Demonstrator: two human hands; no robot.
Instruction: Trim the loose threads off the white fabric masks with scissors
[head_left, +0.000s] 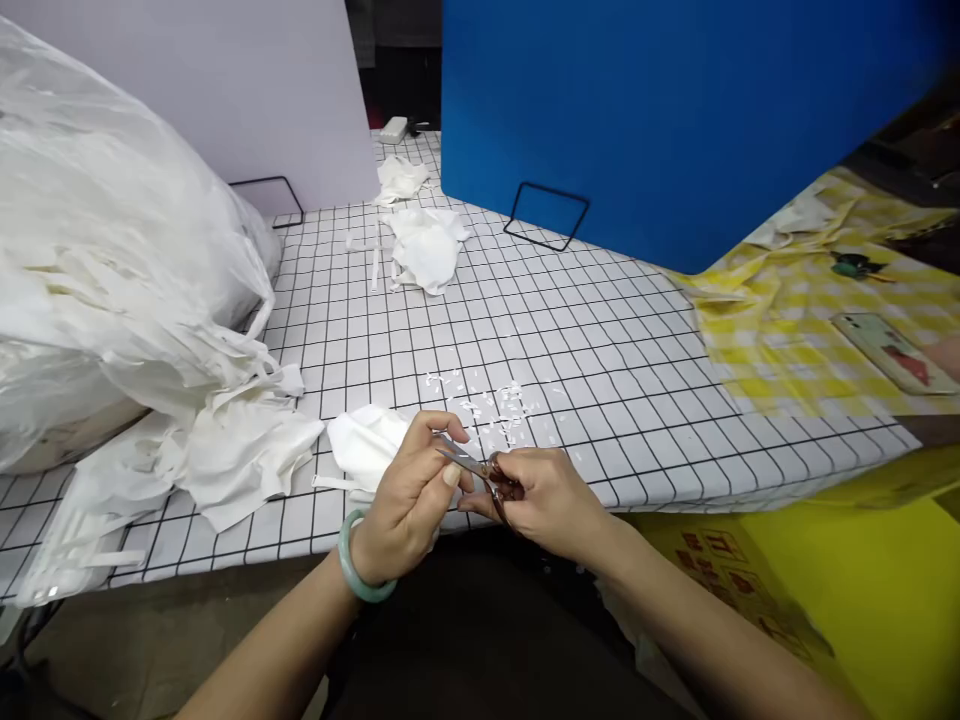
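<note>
Right hand [551,497]: scissors [472,464] are gripped by handles | left hand [411,500]: white cloth [366,440] is pinched | judged light, limp; best held edgewise

Grid-patterned table [600,330] | white cloth pieces [431,250] | tiny white clippings [513,397] | bulging plastic bag [112,150]
</note>
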